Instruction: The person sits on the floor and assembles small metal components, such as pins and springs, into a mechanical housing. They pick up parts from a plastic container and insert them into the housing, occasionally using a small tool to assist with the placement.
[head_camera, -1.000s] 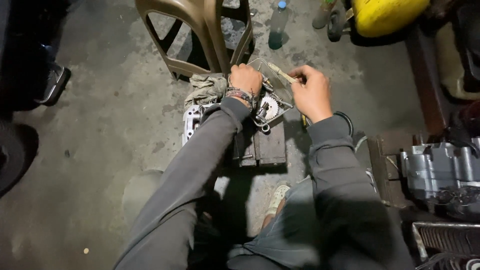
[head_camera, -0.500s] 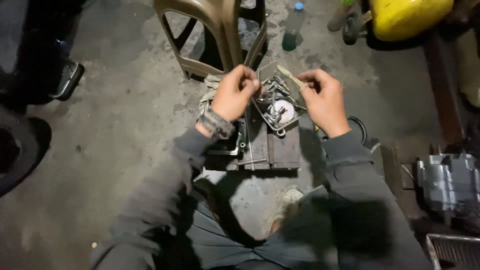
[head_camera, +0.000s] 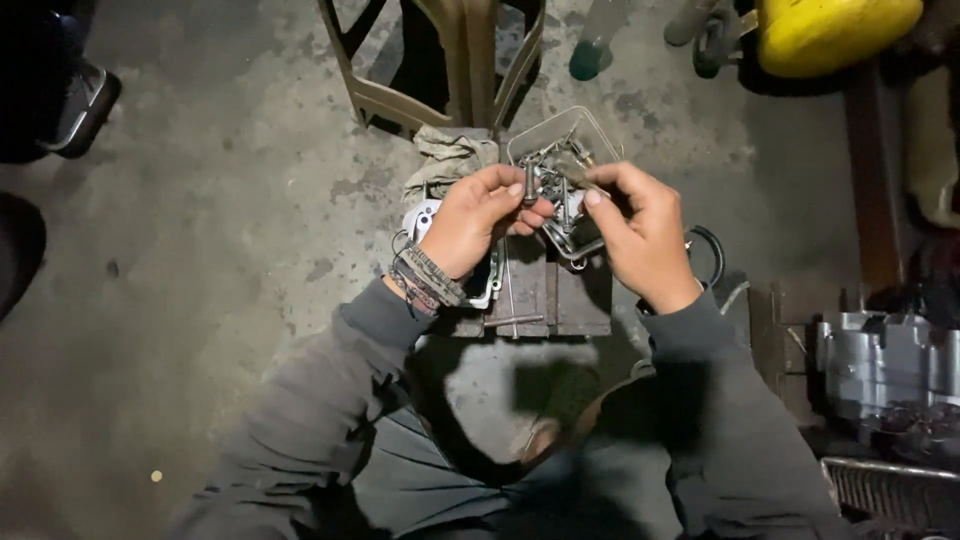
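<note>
Since a second ago we've lifted both hands to frame center over the clear parts tray (head_camera: 600, 125), left hand (head_camera: 478, 222) fingers now pinched on a bolt (head_camera: 530, 183), right hand (head_camera: 645, 235) fingers clamped on a thin rod-like tool (head_camera: 572, 172), so sorting is underway.

The left hand (head_camera: 480, 220) covers most of the bolt (head_camera: 529, 186), leaving only its upper end showing between the fingers. The right hand (head_camera: 640, 235) hides part of the clear parts tray (head_camera: 528, 138); its small hardware blurs together. Beside that tray, the plastic chair (head_camera: 470, 60) is cut off by the top edge.
</note>
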